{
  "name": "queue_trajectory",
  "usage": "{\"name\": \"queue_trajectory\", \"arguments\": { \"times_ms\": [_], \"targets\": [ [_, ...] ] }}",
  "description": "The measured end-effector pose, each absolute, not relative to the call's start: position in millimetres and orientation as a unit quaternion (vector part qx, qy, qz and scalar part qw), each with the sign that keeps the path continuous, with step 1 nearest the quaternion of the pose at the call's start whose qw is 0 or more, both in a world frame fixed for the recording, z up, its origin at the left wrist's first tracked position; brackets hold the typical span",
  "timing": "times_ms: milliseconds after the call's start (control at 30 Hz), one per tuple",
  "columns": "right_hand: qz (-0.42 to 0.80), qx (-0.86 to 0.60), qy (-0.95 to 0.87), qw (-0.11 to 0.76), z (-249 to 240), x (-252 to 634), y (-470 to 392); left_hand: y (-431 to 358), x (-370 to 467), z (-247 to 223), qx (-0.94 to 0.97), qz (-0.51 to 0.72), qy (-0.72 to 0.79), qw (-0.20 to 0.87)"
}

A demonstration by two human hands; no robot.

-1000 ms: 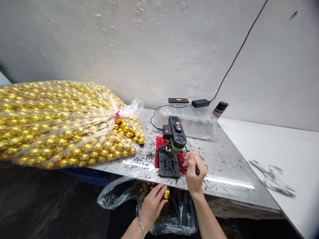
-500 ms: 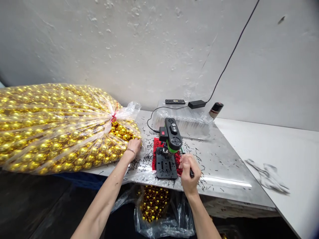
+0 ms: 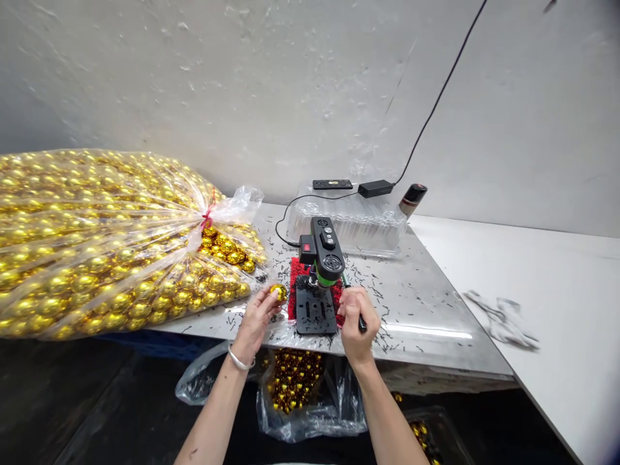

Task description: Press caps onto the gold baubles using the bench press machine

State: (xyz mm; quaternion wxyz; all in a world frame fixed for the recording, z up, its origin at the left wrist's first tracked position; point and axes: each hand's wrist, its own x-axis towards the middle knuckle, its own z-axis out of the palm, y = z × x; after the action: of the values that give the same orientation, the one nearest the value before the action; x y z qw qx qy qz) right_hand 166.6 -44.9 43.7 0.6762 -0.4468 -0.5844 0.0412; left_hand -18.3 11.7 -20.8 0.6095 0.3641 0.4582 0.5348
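Observation:
Between the fingers of my left hand (image 3: 256,318) is a shiny gold ball (image 3: 278,292), held just left of a small black bench drill press (image 3: 327,252). My right hand (image 3: 359,325) is wrapped round the black-gripped lever (image 3: 362,323) on the press's right side. Under the press's slotted base plate (image 3: 316,323) lies a red mat (image 3: 294,303) strewn with black shavings. To the left, a large clear bag (image 3: 106,245) is full of gold balls, tied with red string; more loose gold balls (image 3: 225,248) lie at its opening.
Behind the press stands a clear plastic tray (image 3: 349,232) with a black power adapter (image 3: 375,188) and a remote control (image 3: 332,184) on top. A can (image 3: 413,199) leans beside it. Gloves (image 3: 504,320) lie on the right. Below the edge hangs a bag of gold balls (image 3: 295,381).
My left hand has drawn back from the loose balls by the bag and come right with one gold ball. My right hand stays on the lever. The whole view has shifted slightly.

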Motion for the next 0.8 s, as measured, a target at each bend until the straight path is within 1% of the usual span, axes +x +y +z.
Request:
{"name": "queue_trajectory", "arguments": {
  "times_ms": [100, 200, 267, 400, 500, 633, 800],
  "targets": [
    [0.046, -0.452, -0.584, 0.673, 55, 168, -43, 4, 12, -38, 0.385, 0.527, 0.452, 0.608],
    [0.046, -0.465, -0.591, 0.658, 69, 170, -41, 8, 37, -51, 0.451, 0.517, 0.451, 0.57],
    [0.039, -0.468, -0.599, 0.649, 75, 172, -40, 11, 47, -57, 0.513, 0.505, 0.469, 0.512],
    [0.022, -0.461, -0.613, 0.641, 75, 173, -40, 9, 51, -60, 0.633, 0.456, 0.523, 0.342],
    [0.016, -0.451, -0.623, 0.638, 69, 174, -42, 6, 51, -59, 0.678, 0.437, 0.524, 0.274],
    [0.02, -0.45, -0.631, 0.631, 61, 176, -46, 5, 52, -61, 0.707, 0.436, 0.497, 0.252],
    [0.017, -0.438, -0.639, 0.632, 34, 177, -48, 9, 52, -64, 0.715, 0.422, 0.491, 0.266]
  ]
}}
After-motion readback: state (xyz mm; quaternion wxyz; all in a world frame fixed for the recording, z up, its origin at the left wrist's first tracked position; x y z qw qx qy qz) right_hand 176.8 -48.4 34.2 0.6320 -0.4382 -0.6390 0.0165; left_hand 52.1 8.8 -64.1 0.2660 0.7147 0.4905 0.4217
